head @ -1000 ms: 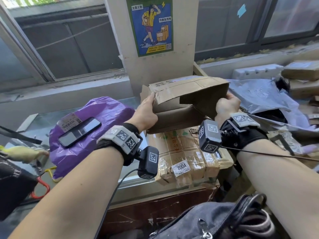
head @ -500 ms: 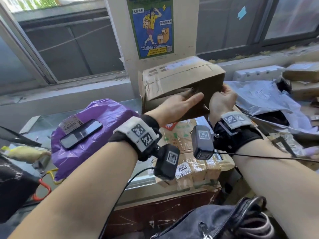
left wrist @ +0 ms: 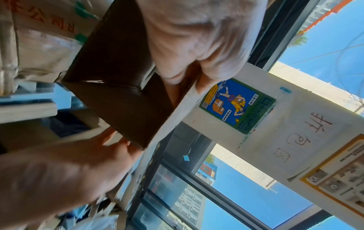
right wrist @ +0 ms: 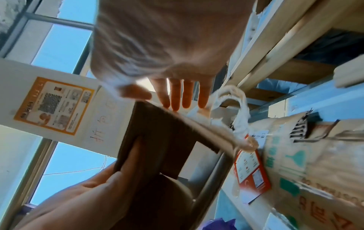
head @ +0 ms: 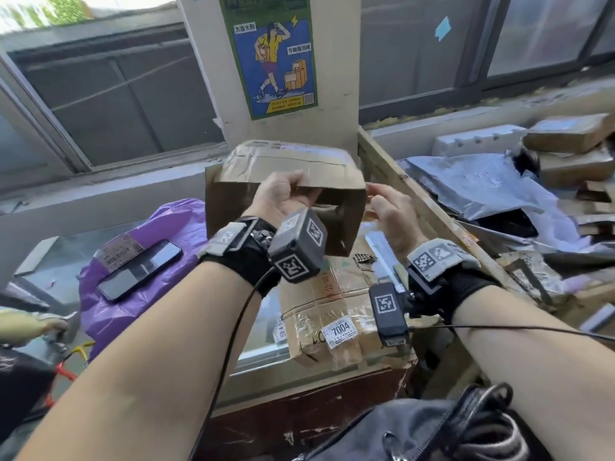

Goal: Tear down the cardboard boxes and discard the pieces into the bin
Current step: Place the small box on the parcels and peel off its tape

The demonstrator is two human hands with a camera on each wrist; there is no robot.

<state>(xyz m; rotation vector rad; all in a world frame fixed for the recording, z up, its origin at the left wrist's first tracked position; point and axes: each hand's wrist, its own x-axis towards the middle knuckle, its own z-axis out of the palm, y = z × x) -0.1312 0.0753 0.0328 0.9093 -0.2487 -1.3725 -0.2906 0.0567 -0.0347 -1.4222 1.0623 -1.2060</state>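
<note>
Windows [head: 109,101] fill the wall in front of us, and between them stands a pale pillar [head: 336,61] with a blue and green poster [head: 271,54] stuck on it. On our right we see a big wooden bin [head: 399,181] full of grey plastic bags [head: 482,184] and flat brown parcels [head: 569,131]. Low in front sits a taped brown parcel [head: 336,314] with a white sticker that reads 7004. To our left lies a purple bag [head: 149,254], and a black phone [head: 139,269] rests on top of it. A dark grey bag [head: 416,430] hangs near our body at the bottom.

We hold the cardboard box [head: 286,171] up in the air, just above the taped parcel and right in front of the pillar. Its open end faces us, and it looks dark inside.

Our left hand [head: 283,197] grips the near top edge of the box, with the fingers curled over the flap and the thumb tucked under it. Our right hand [head: 387,207] is at the right side of the box. Its fingers [right wrist: 175,95] are straight and spread a little, and the tips touch the box edge. They do not curl round it.
</note>
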